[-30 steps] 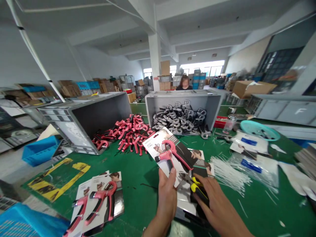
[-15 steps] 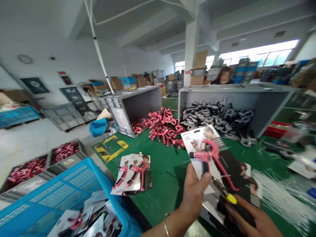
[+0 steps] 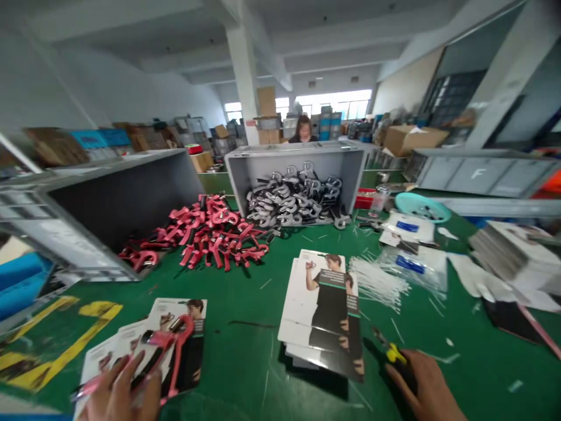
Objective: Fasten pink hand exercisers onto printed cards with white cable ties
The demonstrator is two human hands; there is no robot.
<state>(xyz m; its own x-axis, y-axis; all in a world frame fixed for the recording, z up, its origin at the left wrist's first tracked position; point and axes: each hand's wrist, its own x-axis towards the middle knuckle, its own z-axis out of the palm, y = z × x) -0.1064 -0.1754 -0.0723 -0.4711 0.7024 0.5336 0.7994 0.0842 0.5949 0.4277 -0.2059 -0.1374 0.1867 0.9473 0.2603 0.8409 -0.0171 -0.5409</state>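
Observation:
My left hand lies at the bottom left on the carded pink hand grippers, its fingers blurred over the top card of that small pile. My right hand is at the bottom right, closed round the yellow-handled cutters, whose tip points up and left. Between the hands lies a stack of printed backing cards with a person pictured on them. A heap of loose pink hand grippers spills from a tipped grey crate.
A second grey crate holds grey-black grippers. White cable ties lie right of the cards, beside plastic bags and a teal bowl. More card stacks sit far right. A person sits behind the crates.
My left hand has carried the carded pink gripper from mid-air down left onto the pile of finished cards. The right hand with the cutters has dropped to the table. The view swung left, then back.

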